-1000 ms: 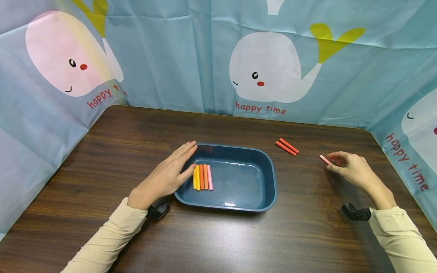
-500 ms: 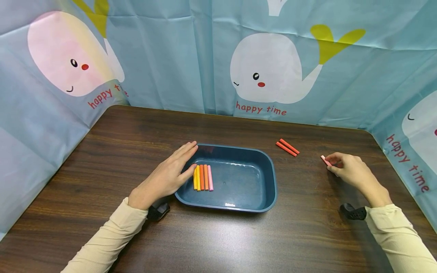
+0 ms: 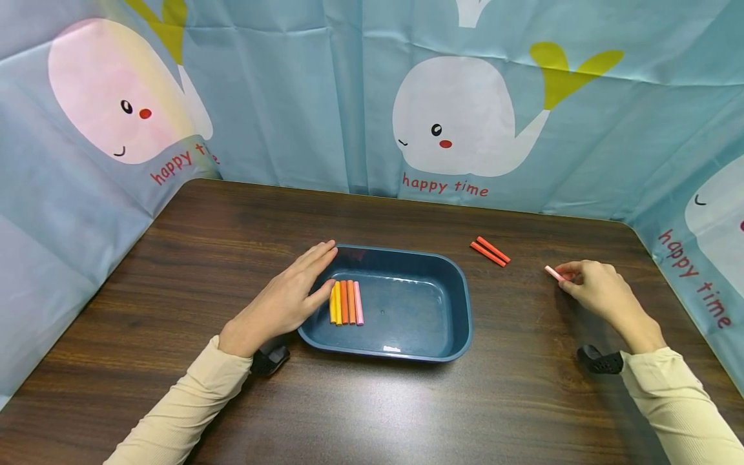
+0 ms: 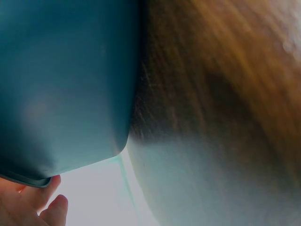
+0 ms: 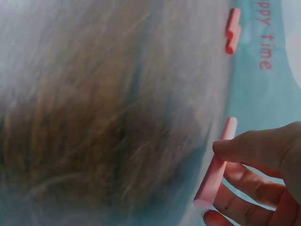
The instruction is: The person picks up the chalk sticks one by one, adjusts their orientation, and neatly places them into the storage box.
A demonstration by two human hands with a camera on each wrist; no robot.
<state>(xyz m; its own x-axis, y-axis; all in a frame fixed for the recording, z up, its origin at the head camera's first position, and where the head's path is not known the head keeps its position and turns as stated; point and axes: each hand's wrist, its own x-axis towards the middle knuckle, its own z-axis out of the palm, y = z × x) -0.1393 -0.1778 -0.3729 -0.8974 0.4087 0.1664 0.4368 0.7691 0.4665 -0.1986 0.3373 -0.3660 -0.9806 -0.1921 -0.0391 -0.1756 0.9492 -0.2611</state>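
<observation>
Dressed in cream, finely ribbed long sleeves [image 3: 174, 403] with broad cuffs [image 3: 225, 366]; strapped with black wristbands [image 3: 608, 363], perforated on the right.

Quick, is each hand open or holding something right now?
Left hand: open, resting against the blue tray.
Right hand: holding a pink stick.

Here I've got the tray [image 3: 401, 316] on the table [image 3: 232, 219], a stick row [image 3: 344, 302] inside its left end, left hand [image 3: 285, 298] at that rim; off right, two loose sticks [image 3: 494, 250], then the right hand [image 3: 601, 290] with another stick [image 3: 553, 272].
</observation>
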